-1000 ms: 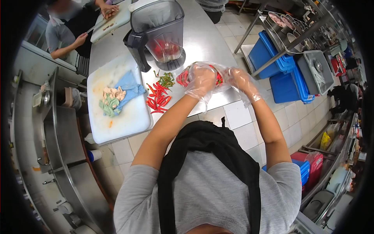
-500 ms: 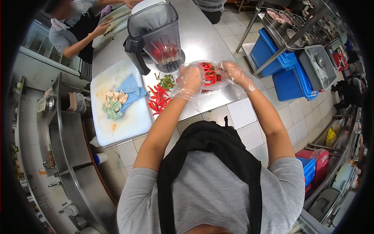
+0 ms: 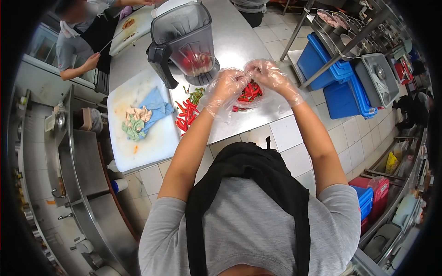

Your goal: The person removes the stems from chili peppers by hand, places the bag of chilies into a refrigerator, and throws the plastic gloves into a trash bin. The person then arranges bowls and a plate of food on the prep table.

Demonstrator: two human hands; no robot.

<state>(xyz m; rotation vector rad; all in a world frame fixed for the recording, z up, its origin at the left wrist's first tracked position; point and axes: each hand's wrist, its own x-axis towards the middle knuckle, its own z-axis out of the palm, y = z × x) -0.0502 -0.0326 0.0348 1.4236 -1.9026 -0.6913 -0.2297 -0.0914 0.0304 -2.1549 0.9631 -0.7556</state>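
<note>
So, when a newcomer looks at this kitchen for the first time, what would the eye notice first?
Probably the bright red chilies: the loose chilies beside the white cutting board, and the bagged chilies at the gloved left hand and right hand. Next, the large blender jug on the steel table, with red pieces inside.

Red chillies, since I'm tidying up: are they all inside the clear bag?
No, some red chillies lie loose on the steel table beside the white cutting board.
</note>
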